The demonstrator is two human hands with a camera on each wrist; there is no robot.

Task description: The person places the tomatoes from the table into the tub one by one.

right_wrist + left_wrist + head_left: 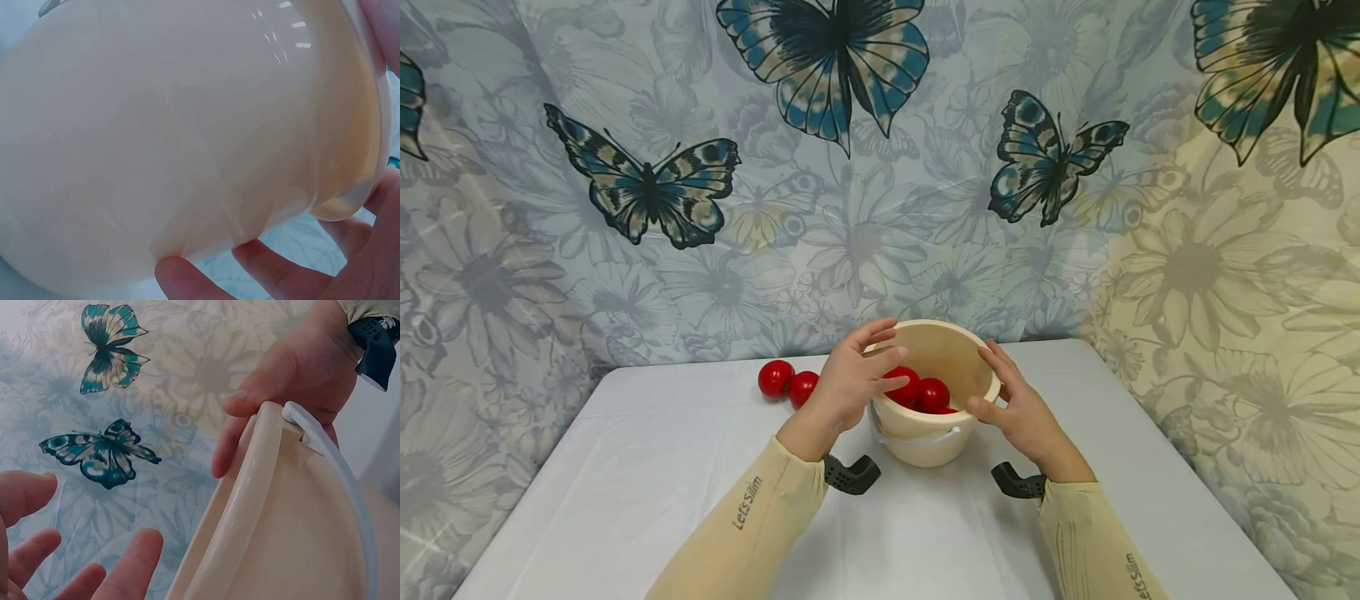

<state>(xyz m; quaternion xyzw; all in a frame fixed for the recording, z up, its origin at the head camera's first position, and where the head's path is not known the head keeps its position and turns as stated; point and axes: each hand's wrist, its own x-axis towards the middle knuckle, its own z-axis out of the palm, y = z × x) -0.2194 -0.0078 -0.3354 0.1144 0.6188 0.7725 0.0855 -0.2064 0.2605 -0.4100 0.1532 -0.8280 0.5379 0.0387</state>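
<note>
A cream plastic bucket (925, 448) stands on the white table, its mouth facing up toward the head camera. Several shiny red balls (933, 395) lie inside it. My right hand (1026, 421) grips the bucket's right side, thumb at the rim and fingers spread along the outer wall, as the right wrist view shows. Above the left part of the rim is my left hand (847, 375), its fingers spread and nothing held; the left wrist view shows these fingertips (140, 550) apart from the bucket. The pale handle (353, 494) hangs down along the bucket's near side.
Two more red balls (776, 379) sit close together on the table left of the bucket, partly behind my left hand. The white table (647, 467) reaches back to a butterfly-patterned cloth backdrop (865, 242).
</note>
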